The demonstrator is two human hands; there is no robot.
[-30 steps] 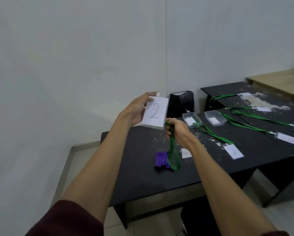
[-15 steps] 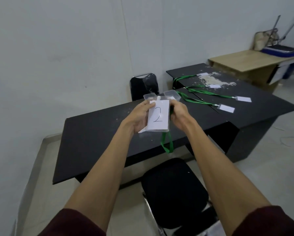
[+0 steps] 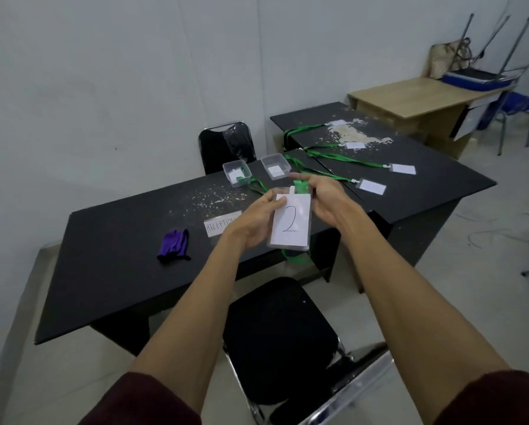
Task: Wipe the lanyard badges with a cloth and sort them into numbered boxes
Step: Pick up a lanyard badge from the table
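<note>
A clear badge holder with a white card marked "2" (image 3: 291,223) is held above the black desk's front edge. My left hand (image 3: 251,220) grips its left side. My right hand (image 3: 326,200) pinches its top right, where the green lanyard strap (image 3: 301,187) folds over; the strap's loop hangs below the badge (image 3: 297,258). A purple cloth (image 3: 173,244) lies on the desk (image 3: 110,259) to the left. Two clear plastic boxes (image 3: 236,173) (image 3: 275,166) stand at the desk's far edge, each with a white card; the left one also holds a green strap.
Three more green lanyards with white badges (image 3: 371,186) (image 3: 402,168) (image 3: 353,145) lie on the second black desk to the right. A paper label (image 3: 222,226) lies on the near desk. A black chair (image 3: 280,338) stands in front of me, another (image 3: 226,145) behind the desk.
The view has swung back and lower, and the desks now sit farther off. Both hands keep hold of the "2" badge; the right hand has shifted to its top with the strap.
</note>
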